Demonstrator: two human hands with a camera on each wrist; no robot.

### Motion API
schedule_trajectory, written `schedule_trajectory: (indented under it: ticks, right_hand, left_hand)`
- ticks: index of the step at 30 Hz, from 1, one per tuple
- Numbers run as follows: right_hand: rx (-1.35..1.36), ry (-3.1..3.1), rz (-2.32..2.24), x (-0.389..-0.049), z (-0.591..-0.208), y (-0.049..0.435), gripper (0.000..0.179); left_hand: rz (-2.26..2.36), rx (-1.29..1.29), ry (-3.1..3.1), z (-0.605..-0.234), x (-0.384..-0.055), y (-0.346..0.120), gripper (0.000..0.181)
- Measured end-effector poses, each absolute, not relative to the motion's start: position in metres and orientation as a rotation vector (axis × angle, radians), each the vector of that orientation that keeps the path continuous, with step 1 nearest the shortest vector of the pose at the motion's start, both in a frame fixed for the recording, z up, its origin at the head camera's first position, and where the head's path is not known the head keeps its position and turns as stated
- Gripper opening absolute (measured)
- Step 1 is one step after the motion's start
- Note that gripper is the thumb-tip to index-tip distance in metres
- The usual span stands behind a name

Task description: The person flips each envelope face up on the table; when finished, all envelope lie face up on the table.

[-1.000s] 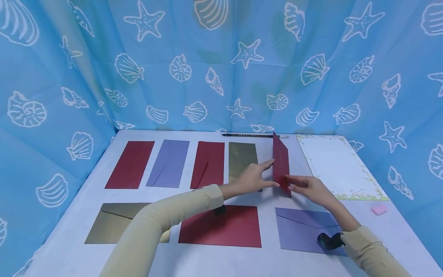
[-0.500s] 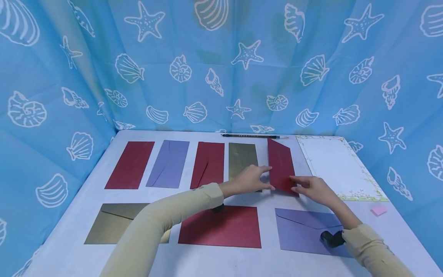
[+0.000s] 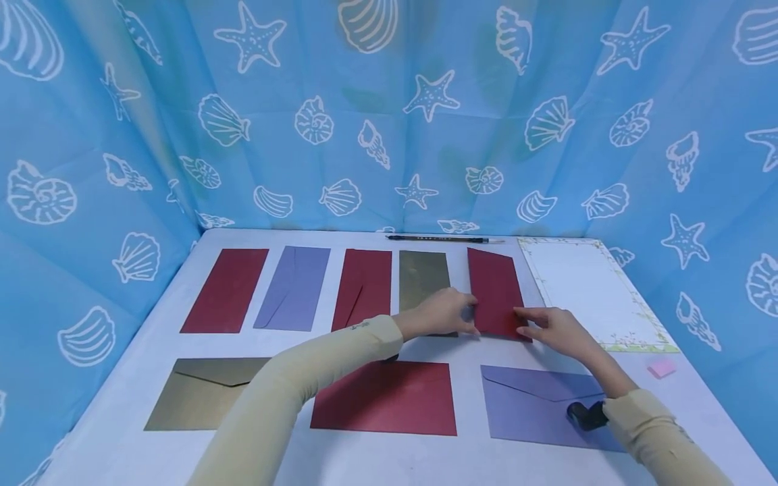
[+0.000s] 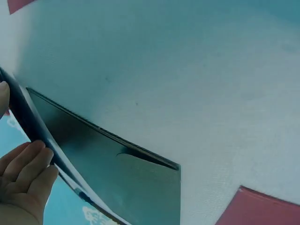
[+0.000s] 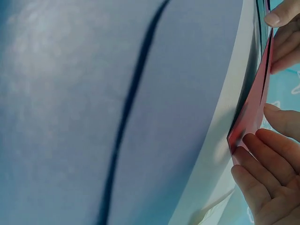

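A red envelope leans slightly off the table at the right end of the back row, its face towards me. At its left edge my left hand grips the lower part between thumb and fingers. My right hand pinches the lower right edge. In the right wrist view the envelope appears nearly edge-on, with the right hand's fingers close to its lower corner. A gold envelope lies just left of it, partly behind the left hand; its flap side faces up in the left wrist view.
Red, purple and red envelopes fill the back row's left. In front lie a gold envelope, a red envelope and a purple envelope. A brush pen, bordered paper and pink eraser lie at the back and right.
The red envelope has turned from nearly edge-on to facing me and has come down lower. The left hand's thumb and index finger have drawn closer together at its edge.
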State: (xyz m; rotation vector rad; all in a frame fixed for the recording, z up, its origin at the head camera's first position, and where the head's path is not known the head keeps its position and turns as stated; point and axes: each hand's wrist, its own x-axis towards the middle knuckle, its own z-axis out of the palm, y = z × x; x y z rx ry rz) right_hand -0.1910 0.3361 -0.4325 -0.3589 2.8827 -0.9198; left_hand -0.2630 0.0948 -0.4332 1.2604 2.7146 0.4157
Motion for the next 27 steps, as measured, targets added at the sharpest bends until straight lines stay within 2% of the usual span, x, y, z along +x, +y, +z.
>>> schedule_trajectory:
  ticks: [11, 21, 27]
  right_hand:
    - [-0.378, 2.901, -0.899, -0.191, -0.435, 0.335, 0.047]
    - [-0.673, 2.994, -0.577, -0.18, -0.426, 0.34, 0.043]
    - [-0.696, 3.005, -0.526, -0.178, -0.432, 0.335, 0.04]
  left_hand:
    - [0.291, 1.266, 2.714, -0.44, -0.269, 0.094, 0.063]
    - [0.213, 1.584, 2.53, -0.436, -0.262, 0.097, 0.06]
    - [0.178, 1.565, 2.538, -0.439, -0.259, 0.099, 0.057]
